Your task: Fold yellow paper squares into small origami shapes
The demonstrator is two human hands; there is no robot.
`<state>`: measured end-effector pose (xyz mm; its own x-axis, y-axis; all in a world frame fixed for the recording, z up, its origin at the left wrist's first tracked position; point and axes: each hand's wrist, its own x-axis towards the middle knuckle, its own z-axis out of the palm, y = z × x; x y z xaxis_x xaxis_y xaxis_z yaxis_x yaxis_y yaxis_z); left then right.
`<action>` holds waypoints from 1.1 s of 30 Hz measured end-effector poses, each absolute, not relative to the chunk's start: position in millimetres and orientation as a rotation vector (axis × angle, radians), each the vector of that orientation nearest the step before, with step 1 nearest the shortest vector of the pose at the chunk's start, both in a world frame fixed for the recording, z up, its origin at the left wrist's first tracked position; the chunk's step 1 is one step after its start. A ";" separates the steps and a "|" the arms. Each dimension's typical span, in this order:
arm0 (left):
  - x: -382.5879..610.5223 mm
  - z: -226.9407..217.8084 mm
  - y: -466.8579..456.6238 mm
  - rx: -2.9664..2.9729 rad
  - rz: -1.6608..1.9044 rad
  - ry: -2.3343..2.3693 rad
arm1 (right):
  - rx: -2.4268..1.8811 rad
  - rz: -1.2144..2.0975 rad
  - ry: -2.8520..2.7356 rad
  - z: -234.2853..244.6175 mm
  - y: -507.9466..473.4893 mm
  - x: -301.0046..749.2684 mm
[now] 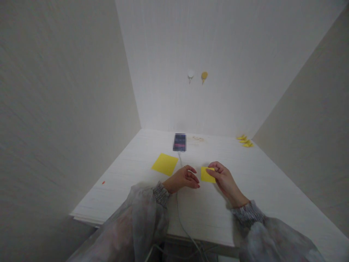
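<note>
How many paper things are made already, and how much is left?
Done: a few folded yellow pieces lie in the far right corner. In hand: the right hand holds a small yellow paper; the left hand rests beside it. Left: one flat yellow sheet.

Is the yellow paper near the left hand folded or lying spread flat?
Spread flat: the yellow paper lies as one square sheet on the table.
</note>
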<state>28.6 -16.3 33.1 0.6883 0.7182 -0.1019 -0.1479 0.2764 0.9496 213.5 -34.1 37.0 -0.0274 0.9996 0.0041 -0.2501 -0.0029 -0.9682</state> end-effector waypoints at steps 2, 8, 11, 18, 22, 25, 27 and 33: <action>30.0 32.9 -15.3 1.130 0.650 0.647 | -1.004 1.367 -1.053 36.6 -37.1 206.4; 32.9 34.0 -18.1 1.181 0.551 0.750 | -1.027 1.344 -1.154 31.3 -41.7 190.7; 32.3 33.6 -19.1 1.183 0.559 0.769 | -1.055 1.338 -1.179 30.5 -42.1 188.9; 31.9 33.5 -20.2 1.163 0.526 0.787 | -1.176 1.336 -1.273 29.7 -42.1 188.2; 32.6 33.1 -20.7 1.119 0.519 0.789 | -1.133 1.348 -1.247 28.5 -42.9 187.5; 33.2 33.4 -21.2 1.100 0.519 0.770 | -1.134 1.322 -1.226 29.2 -43.7 186.9; 33.5 34.0 -21.7 1.105 0.515 0.757 | -1.140 1.321 -1.209 30.3 -44.2 186.8; 30.9 33.8 -21.9 1.143 0.474 0.665 | -1.156 1.304 -1.165 31.4 -43.4 189.4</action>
